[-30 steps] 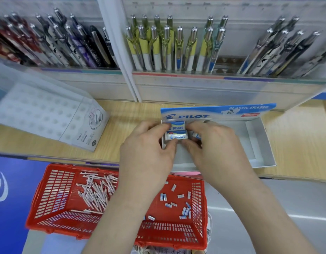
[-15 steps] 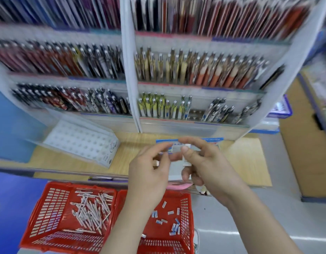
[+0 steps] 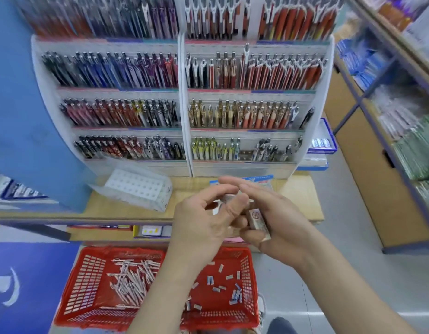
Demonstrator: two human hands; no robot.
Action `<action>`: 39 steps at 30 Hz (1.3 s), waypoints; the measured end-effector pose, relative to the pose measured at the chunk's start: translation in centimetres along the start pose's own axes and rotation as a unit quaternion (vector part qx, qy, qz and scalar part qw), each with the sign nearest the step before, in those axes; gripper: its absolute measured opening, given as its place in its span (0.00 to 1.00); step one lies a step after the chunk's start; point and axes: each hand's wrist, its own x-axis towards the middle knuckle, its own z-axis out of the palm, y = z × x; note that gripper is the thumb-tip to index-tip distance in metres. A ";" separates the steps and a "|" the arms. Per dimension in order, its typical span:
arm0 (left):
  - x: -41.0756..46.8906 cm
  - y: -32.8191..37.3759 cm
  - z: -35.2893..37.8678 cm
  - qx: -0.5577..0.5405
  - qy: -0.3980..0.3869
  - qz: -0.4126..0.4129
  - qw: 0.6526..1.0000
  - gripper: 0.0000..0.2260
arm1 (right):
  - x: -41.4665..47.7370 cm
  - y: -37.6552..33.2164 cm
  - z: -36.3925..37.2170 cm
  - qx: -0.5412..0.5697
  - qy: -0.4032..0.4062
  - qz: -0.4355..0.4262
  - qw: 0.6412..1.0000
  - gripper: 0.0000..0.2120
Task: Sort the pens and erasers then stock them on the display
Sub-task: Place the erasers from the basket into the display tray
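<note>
Looming over a shop aisle, the display rack [image 3: 184, 116] stands packed with racked pens [image 3: 256, 114], while the wooden tabletop [image 3: 300, 196] below carries a blue eraser box [image 3: 256, 178], mostly hidden behind the hands. Beneath sit a red pen basket [image 3: 83, 280] of loose pens [image 3: 134, 280] and a red eraser basket [image 3: 247, 285] of loose erasers [image 3: 234, 291]. The right hand [image 3: 280, 227] curls its lower fingers round a single eraser [image 3: 258, 222], held in the air near the tabletop's front edge. The left hand [image 3: 203, 225] crowds against it with bent fingers, and blur hides whether they pinch anything. The likely hazard is a fumbled pass, which could drop the eraser among the loose pens, undoing the sort, or onto the floor [image 3: 329, 285].
</note>
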 end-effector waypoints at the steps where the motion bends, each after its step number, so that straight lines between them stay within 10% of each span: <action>1: -0.4 0.4 0.0 -0.010 0.007 -0.005 1.000 0.14 | -0.3 0.1 0.4 0.018 -0.002 0.007 1.000 0.17; 9: -0.7 1.3 -1.1 0.220 0.075 0.019 0.972 0.13 | -2.2 0.1 2.5 -0.027 -0.027 0.029 0.999 0.15; 22: -0.8 3.2 -1.1 0.048 0.117 0.116 0.985 0.08 | -2.5 -0.6 3.0 0.060 0.018 -0.066 0.996 0.27; 29: -2.0 2.5 -1.0 0.080 0.023 0.081 0.993 0.07 | -1.9 -1.5 2.1 0.175 0.062 -0.178 0.966 0.15; 36: -1.3 1.5 0.2 0.189 0.085 0.092 0.974 0.10 | -1.7 -0.8 1.9 0.081 0.093 -0.220 0.968 0.10; 39: -0.5 0.0 -0.3 0.196 0.072 0.080 0.975 0.10 | -1.6 -0.7 0.2 -0.176 0.098 -0.233 0.951 0.09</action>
